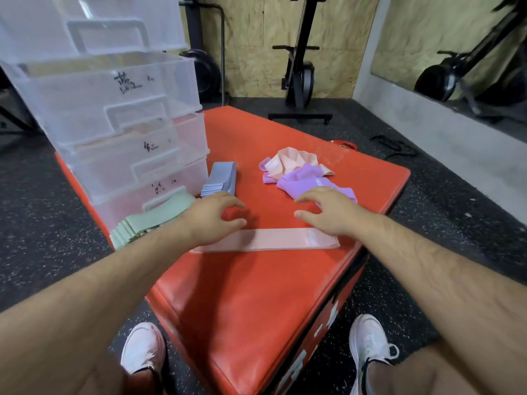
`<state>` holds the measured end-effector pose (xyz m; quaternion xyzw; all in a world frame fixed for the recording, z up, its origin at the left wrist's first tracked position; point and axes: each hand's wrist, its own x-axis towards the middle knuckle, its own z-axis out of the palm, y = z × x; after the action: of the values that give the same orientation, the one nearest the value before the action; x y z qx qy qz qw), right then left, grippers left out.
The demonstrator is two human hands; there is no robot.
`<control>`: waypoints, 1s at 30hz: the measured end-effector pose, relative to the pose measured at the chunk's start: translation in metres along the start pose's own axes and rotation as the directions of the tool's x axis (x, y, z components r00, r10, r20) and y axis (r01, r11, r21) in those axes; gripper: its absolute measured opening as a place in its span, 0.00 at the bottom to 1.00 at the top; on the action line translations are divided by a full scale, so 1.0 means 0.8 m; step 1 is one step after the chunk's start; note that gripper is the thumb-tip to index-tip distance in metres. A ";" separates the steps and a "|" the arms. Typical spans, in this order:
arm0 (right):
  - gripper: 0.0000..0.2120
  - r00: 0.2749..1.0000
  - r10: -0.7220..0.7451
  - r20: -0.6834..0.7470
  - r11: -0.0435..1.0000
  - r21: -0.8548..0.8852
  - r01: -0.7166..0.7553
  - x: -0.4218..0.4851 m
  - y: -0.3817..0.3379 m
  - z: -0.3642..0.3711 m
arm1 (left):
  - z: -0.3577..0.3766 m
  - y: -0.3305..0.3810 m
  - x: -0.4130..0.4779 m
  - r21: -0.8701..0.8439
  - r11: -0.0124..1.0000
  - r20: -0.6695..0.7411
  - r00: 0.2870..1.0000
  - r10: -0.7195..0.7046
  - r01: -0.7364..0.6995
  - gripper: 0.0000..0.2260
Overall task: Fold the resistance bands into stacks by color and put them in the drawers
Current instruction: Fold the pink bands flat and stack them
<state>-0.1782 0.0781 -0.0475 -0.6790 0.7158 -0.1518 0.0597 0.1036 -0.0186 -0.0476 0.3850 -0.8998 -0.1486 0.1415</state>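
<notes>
So the pale pink band [273, 239] is lying flat and straight across the near part of the red padded box [256, 295], long side running left to right, close to the front edge. Left hand [212, 216] is over its left end and right hand [328, 212] over its right end. Both grips are loose, fingers spread and a little curled, and neither is pinching anything. The heels of both hands sit over the band's ends, but honestly I can't tell if they're actually pressing on it or just above it. Behind the right hand there's a messy unfolded pile, purple bands [296, 185] in front and peach ones [291, 161] behind, all tangled together. Behind the left hand is a neat folded stack of blue bands [221, 179], and further left a folded green stack [151, 220] sits right up against the front of the bottom drawer, partly hidden by the left forearm. The clear plastic drawer unit [114, 109] stands on the far left corner of the box, with handwritten marks on the drawer fronts that I can't read. Down below, two white shoes [142, 347] are on the speckled black floor [42, 223], one either side of the box's near corner. A black exercise machine [299, 78] stands at the back by the wooden wall.
</notes>
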 end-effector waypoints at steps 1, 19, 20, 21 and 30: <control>0.18 0.999 -0.009 -0.046 1.000 -0.019 0.008 0.015 -0.003 0.005 | -0.001 0.005 0.012 -0.008 1.000 -0.029 1.000 -0.003 0.003 0.20; 0.18 0.985 0.134 -0.113 0.990 -0.021 -0.137 0.147 -0.036 0.034 | 0.025 0.021 0.127 -0.074 0.995 -0.066 0.995 -0.072 0.067 0.20; 0.18 0.982 0.132 -0.132 0.991 0.036 -0.128 0.144 -0.040 0.028 | 0.023 0.022 0.125 -0.094 0.992 -0.071 0.993 -0.089 0.082 0.20; 0.17 0.977 0.142 -0.158 0.986 0.109 -0.126 0.142 -0.043 0.023 | 0.021 0.023 0.123 -0.116 0.988 -0.075 0.991 -0.107 0.098 0.20; 0.24 0.978 0.165 -0.128 0.703 0.710 -0.026 0.101 -0.109 -0.027 | -0.015 0.062 0.108 -0.806 0.577 -0.148 0.899 -0.412 0.131 0.09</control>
<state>-0.1073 -0.0020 0.0085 -0.5497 0.6401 -0.4714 0.2566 0.0185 -0.0515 -0.0058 0.4388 -0.6384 -0.4792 0.4127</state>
